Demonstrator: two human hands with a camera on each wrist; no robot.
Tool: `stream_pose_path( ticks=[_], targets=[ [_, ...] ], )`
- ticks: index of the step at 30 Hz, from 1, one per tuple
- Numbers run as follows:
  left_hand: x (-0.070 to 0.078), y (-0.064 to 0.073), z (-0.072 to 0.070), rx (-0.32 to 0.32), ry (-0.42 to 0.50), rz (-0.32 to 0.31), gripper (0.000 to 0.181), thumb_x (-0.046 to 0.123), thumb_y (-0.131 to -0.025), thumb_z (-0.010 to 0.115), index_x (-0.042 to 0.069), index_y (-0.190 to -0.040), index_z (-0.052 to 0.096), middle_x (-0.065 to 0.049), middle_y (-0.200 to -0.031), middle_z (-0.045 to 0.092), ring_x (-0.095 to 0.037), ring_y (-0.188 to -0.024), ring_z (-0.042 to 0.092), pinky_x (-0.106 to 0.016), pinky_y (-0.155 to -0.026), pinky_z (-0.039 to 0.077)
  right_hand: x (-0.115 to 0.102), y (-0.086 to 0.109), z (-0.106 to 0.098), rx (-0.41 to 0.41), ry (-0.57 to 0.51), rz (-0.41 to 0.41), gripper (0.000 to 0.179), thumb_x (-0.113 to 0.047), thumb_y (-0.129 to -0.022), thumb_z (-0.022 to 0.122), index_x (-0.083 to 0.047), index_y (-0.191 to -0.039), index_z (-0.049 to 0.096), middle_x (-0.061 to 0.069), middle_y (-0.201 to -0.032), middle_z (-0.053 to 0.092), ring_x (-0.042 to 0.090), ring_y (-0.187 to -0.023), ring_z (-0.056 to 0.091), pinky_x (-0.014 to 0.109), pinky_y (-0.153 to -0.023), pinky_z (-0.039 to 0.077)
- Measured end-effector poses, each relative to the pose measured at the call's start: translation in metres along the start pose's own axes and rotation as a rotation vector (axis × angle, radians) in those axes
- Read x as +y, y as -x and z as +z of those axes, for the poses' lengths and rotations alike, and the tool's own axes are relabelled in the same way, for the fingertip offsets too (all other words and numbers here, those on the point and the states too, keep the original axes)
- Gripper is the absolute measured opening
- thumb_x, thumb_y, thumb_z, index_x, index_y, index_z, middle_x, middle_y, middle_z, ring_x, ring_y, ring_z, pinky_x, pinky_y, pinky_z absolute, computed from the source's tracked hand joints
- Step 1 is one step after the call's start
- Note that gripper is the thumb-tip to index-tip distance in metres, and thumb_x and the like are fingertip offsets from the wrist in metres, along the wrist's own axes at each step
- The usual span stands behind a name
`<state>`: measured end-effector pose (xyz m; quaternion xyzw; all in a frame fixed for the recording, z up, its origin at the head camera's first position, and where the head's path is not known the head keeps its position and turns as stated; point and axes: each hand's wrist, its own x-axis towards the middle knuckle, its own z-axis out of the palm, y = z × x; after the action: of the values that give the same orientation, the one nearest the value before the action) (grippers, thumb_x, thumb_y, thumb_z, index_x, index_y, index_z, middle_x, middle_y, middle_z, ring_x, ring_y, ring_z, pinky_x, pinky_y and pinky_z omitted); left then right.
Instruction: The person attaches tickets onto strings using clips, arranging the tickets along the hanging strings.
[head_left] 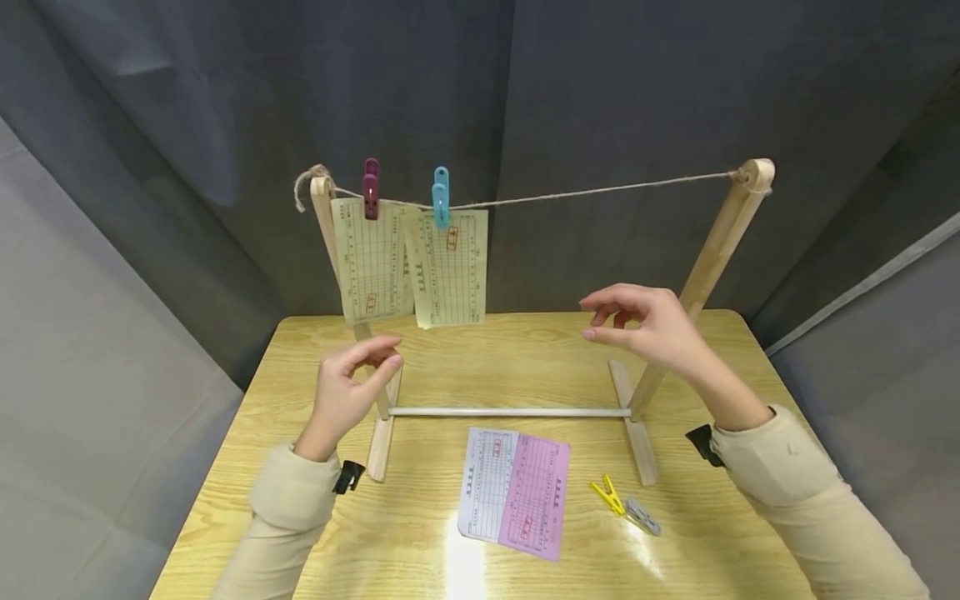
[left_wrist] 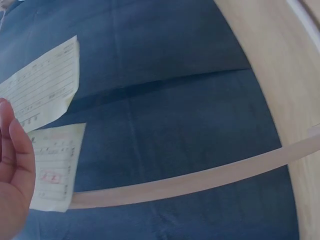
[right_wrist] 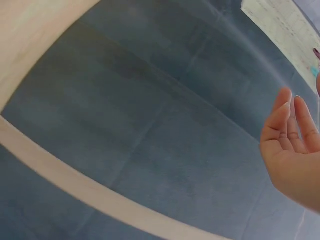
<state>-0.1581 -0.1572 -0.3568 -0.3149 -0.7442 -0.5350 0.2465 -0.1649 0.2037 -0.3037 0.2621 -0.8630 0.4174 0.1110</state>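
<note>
My left hand (head_left: 347,390) hovers in the air below a yellowish printed slip (head_left: 367,262), its fingers loosely bent and holding nothing. My right hand (head_left: 651,323), also holding nothing, is raised near the right wooden post (head_left: 723,229), thumb apart from the bent fingers. A maroon clothespin (head_left: 371,190) fixes the left slip to a twine line (head_left: 577,195). Beside it a second yellowish slip (head_left: 459,275) hangs from a light blue clothespin (head_left: 441,198) and slightly overlaps the first. Both slips show near the left hand in the left wrist view.
On the wooden table (head_left: 300,533) lie a white slip (head_left: 483,492) and a pink slip (head_left: 538,500), edge to edge. To their right are a yellow clothespin (head_left: 609,495) and a grey clothespin (head_left: 642,517). A pale rod (head_left: 510,412) joins the stand's feet; dark curtain (head_left: 600,100) hangs behind.
</note>
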Motion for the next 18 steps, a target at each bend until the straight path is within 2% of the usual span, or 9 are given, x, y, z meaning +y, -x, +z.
stream_pose_path(
  ticks=[5, 10, 18],
  targets=[
    [-0.006, 0.008, 0.005, -0.039, -0.014, -0.040, 0.025, -0.016, -0.073, 0.065, -0.007, -0.096, 0.066, -0.017, -0.079, 0.066, -0.009, -0.069, 0.061, -0.020, -0.063, 0.049, 0.010, 0.011, 0.006, -0.005, -0.052, 0.010, 0.026, 0.001, -0.074, 0.072, -0.001, -0.100, 0.066, 0.004, -0.083, 0.064, 0.007, -0.071, 0.056, 0.017, -0.061, 0.045],
    [-0.008, 0.015, 0.011, -0.064, -0.028, -0.081, 0.024, -0.017, -0.072, 0.065, -0.008, -0.095, 0.066, -0.016, -0.078, 0.066, -0.011, -0.067, 0.060, -0.022, -0.059, 0.049, 0.023, 0.021, 0.013, -0.019, -0.097, 0.038, 0.028, 0.003, -0.074, 0.072, 0.002, -0.101, 0.065, 0.008, -0.086, 0.065, 0.008, -0.072, 0.057, 0.018, -0.061, 0.046],
    [0.012, 0.016, 0.019, -0.134, -0.049, -0.140, 0.019, -0.015, -0.075, 0.064, -0.013, -0.094, 0.063, -0.020, -0.077, 0.065, -0.020, -0.067, 0.061, -0.029, -0.059, 0.051, 0.038, 0.038, 0.019, -0.017, -0.111, 0.124, 0.027, -0.001, -0.076, 0.071, 0.002, -0.102, 0.065, 0.010, -0.090, 0.065, 0.008, -0.074, 0.058, 0.019, -0.063, 0.046]
  ],
)
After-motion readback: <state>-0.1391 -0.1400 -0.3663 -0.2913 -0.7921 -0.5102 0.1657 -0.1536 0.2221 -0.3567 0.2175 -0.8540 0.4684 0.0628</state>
